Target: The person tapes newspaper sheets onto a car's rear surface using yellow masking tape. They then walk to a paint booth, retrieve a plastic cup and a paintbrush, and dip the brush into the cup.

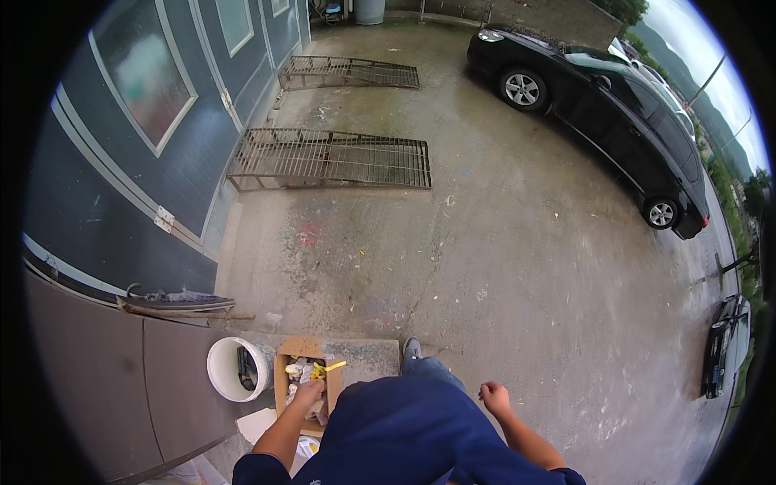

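Note:
My left hand [311, 391] hangs in front of an open cardboard box [331, 388] as I see it from above. Its fingers are curled, and their underside is hidden, so I cannot tell whether they hold anything. Crumpled plastic wrappers [295, 368] and a yellow strip [336, 365] lie in the box, the strip reaching over its rim. Beside the box a white plastic bucket [223, 388] contains dark items. On my other side, my right hand [494, 397] is closed above the concrete ground [533, 315], with nothing seen in it.
Two metal grate ramps [339, 159] [357, 71] rise to the grey metal doors [176, 176]. A folded umbrella [182, 297] and a wooden stick [188, 313] lean low by the wall. A black car [606, 121] is parked ahead right; another car [724, 348] stands far right.

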Demonstrator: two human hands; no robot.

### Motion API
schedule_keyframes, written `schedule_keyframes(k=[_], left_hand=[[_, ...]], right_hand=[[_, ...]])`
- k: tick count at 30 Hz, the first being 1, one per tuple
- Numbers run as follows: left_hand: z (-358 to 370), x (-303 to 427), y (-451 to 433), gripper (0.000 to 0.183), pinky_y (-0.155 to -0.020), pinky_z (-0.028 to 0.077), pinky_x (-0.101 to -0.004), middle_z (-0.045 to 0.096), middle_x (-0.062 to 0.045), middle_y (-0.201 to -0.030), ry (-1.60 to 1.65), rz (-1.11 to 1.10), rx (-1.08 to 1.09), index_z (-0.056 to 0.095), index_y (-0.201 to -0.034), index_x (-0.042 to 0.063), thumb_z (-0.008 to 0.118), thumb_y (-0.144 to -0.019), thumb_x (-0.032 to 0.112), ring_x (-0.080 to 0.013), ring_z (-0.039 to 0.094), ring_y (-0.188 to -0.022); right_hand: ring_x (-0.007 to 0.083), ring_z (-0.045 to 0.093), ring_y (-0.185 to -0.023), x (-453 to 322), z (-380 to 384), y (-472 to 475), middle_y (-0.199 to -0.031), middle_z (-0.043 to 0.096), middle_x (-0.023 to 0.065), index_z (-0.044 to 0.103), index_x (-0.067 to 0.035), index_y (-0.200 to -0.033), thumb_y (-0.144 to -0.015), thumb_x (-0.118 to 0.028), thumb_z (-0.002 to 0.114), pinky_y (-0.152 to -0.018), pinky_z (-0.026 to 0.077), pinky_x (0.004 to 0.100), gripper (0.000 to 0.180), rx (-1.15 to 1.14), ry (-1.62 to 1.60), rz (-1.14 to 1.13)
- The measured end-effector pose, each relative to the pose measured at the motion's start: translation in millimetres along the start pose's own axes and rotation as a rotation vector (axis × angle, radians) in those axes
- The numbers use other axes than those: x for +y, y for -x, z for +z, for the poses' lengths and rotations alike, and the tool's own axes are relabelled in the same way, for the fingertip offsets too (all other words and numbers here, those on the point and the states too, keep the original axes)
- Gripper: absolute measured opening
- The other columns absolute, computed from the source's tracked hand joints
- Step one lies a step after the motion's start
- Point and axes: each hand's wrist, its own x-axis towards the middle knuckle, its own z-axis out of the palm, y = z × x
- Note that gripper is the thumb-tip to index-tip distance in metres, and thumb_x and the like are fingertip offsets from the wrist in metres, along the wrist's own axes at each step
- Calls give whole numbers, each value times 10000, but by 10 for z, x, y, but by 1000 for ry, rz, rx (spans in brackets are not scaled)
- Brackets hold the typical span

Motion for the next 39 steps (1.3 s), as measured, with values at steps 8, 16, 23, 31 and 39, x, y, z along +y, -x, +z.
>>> schedule_keyframes(k=[8,16,23,31,39], left_hand=[[221,357,-1089,399,-752,538,-433,713,-184,-892,-716,-52,35,728,-944,35,605,-921,414,-323,687,-877],[936,2863,-3975,474,-865,551,-445,735,-223,-1016,-1061,-196,-39,734,-1045,6,619,-895,442,-363,708,-1019],[2303,8569,-6084,290,-664,517,-283,681,-3,-891,-190,420,-15,680,-1167,43,681,-963,249,-115,648,-779],[3778,12666,-6769,343,-877,530,-281,699,-106,-1171,-129,1047,-69,605,-1277,-25,619,-1021,202,-156,671,-1001],[4500,11417,-8438,158,-605,487,-275,676,-39,-765,-581,-183,-113,728,-942,41,666,-927,185,-119,625,-665]], right_hand=[[247,746,-819,-2357,-408,-2526,-863,754,146,732,-30,-1053,-922,-284,641,-765,573,366,300,-31,-15,-333],[181,734,-847,-3619,-802,-5100,-933,753,105,682,-1,-1154,-974,-265,610,-776,565,326,328,-243,-346,-249],[260,742,-655,-1947,-833,-6329,-766,743,184,723,28,-840,-903,-241,596,-700,590,392,305,411,-410,734],[217,738,-660,-1972,-1875,-8823,-762,746,186,723,54,-795,-889,-35,661,-635,581,356,144,385,-241,1219],[364,694,-1018,-7408,-3150,-14100,-1045,734,190,719,-72,-1100,-901,-351,595,-908,540,461,364,72,-9,-168]])
